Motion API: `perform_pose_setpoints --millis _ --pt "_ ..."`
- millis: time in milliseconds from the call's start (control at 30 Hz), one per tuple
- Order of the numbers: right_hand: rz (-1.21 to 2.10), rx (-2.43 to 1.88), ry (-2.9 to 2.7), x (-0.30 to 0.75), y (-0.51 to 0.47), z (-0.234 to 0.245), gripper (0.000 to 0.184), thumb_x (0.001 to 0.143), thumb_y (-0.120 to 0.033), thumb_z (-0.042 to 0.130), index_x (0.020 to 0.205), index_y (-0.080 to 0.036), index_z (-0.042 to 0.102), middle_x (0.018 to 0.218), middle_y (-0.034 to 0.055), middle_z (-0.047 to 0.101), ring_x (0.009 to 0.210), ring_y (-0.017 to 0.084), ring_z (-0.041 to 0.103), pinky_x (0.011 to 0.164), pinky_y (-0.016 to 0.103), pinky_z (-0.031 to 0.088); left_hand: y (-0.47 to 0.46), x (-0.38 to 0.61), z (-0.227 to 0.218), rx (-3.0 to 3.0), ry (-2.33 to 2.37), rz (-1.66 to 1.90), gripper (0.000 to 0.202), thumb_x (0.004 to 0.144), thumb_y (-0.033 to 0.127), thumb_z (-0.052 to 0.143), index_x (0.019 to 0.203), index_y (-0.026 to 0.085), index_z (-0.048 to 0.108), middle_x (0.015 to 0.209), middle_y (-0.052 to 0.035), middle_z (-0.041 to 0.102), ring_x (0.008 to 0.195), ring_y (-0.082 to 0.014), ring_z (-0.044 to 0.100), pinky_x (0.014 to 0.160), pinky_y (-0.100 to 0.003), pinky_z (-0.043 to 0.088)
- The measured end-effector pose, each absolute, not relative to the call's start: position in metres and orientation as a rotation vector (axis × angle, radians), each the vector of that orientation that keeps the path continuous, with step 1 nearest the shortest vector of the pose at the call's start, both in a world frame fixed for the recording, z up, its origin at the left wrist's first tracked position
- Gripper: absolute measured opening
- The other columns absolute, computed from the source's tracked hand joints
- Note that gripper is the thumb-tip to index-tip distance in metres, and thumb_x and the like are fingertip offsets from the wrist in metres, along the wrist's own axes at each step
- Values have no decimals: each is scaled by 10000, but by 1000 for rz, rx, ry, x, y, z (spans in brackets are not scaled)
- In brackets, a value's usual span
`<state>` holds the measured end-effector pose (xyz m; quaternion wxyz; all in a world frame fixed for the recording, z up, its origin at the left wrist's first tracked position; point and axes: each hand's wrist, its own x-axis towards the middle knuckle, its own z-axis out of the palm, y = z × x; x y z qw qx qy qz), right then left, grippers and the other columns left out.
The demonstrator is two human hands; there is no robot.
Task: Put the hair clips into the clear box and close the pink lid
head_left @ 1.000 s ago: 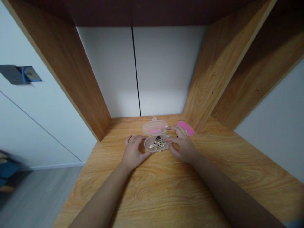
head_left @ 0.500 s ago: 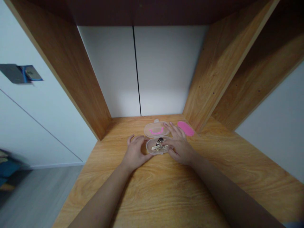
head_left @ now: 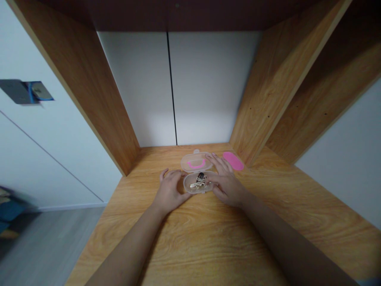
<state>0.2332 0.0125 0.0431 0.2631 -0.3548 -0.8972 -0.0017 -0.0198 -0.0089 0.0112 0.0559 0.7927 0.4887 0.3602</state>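
Observation:
A small clear plastic case lies open on the wooden desk, its lid with a pink curved mark folded back. Several small metal pieces lie in its tray. My left hand curls against the tray's left side, fingers bent round it. My right hand rests on the tray's right side, fingers stretched toward the lid's right edge.
A flat pink oval piece lies just behind my right hand, near the right wooden upright. A left wooden upright and a white back panel close in the niche. Grey floor shows at lower left.
The case slid slightly toward me and right, both hands staying on it. My right hand's fingers moved from the lid's corner down alongside the tray.

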Motion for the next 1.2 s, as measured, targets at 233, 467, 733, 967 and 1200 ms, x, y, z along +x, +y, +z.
perform_pose_setpoints --millis 233,467,733,967,1200 --pt "-11 -916 -2449 235 13 45 296 724 -116 579 895 -259 773 1684 -76 46 1535 355 97 1189 641 65 -9 -20 12 2412 1487 1083 504 720 474 806 1145 283 614 1158 -41 713 1122 -290 622 1137 -544 240" --pt "-20 -944 -2469 235 14 45 304 742 -122 592 915 -275 789 1681 -79 9 1541 347 66 1187 647 52 -10 -19 13 2402 1496 1081 501 722 486 804 1134 276 611 1156 -50 716 1117 -293 627 1136 -547 240" --pt "-48 -959 -2487 236 14 46 218 771 -157 597 861 -241 777 1683 -43 39 1539 351 72 1193 634 28 -10 -19 13 2405 1503 1079 512 723 501 799 1145 279 612 1173 -52 712 1127 -295 623 1136 -547 239" --pt "-1 -978 -2503 238 15 48 228 771 -161 590 855 -249 783 1682 -46 90 1535 369 85 1182 662 46 -10 -20 13 2395 1486 1100 527 721 512 802 1154 280 612 1158 -51 715 1113 -293 626 1131 -550 243" --pt "-7 -1017 -2518 237 13 49 216 788 -170 588 874 -242 773 1686 -49 48 1538 361 68 1188 651 50 -10 -20 11 2393 1497 1086 528 726 505 802 1160 275 610 1164 -48 716 1119 -287 628 1143 -554 227"
